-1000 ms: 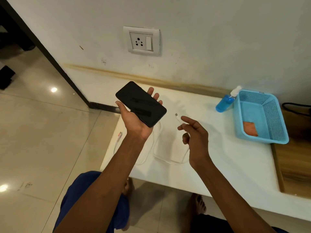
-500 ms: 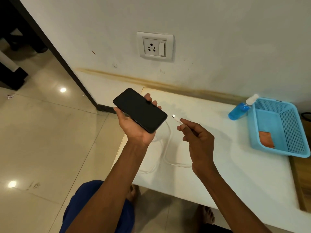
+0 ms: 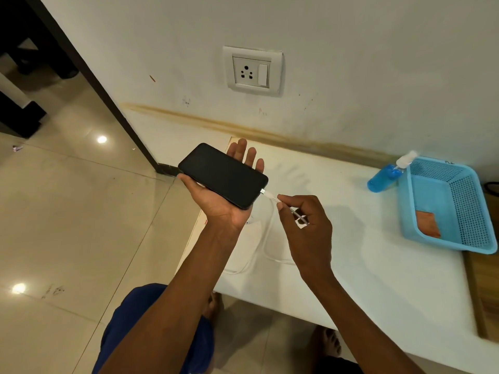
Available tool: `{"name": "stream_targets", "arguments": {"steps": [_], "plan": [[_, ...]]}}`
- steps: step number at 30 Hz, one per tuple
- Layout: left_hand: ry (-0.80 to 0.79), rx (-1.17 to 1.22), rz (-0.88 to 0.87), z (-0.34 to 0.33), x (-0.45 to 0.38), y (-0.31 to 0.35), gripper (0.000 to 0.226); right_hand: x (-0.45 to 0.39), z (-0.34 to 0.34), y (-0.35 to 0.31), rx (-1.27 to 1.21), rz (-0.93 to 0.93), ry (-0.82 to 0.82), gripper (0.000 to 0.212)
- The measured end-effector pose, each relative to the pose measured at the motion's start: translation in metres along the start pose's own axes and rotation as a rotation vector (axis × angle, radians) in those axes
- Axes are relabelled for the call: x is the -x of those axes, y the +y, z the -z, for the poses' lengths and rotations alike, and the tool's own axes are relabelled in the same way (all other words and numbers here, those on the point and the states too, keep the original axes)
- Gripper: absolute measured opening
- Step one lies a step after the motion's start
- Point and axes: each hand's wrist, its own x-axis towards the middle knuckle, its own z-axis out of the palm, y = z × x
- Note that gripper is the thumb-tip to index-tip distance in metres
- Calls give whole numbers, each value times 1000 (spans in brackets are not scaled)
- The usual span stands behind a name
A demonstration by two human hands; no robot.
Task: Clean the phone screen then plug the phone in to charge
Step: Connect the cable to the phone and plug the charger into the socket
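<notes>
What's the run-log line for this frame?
step: plugging cable | left hand: holds phone | right hand: pinches cable at phone port | wall socket: empty

Glossy black glass on the phone (image 3: 223, 175); smooth white plastic cable (image 3: 266, 238); perforated blue plastic basket (image 3: 471, 201); smooth matt white tabletop (image 3: 364, 252); polished reflective floor tiles (image 3: 67, 225).
</notes>
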Motion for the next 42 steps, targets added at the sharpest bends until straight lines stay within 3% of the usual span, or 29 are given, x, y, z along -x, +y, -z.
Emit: {"name": "stream_targets", "arguments": {"steps": [6,10,25,42], "plan": [[18,24,-47,4,-3,2,105,1,-4,0,94,63,20,21],[5,27,-41,5,-3,2,104,1,-5,2,125,83,20,7],[11,-31,-47,2,-1,2,106,0,-3,3,197,105,33,12],[38,-76,-41,1,-1,4,101,-1,-3,8,430,311,15,15]]}}
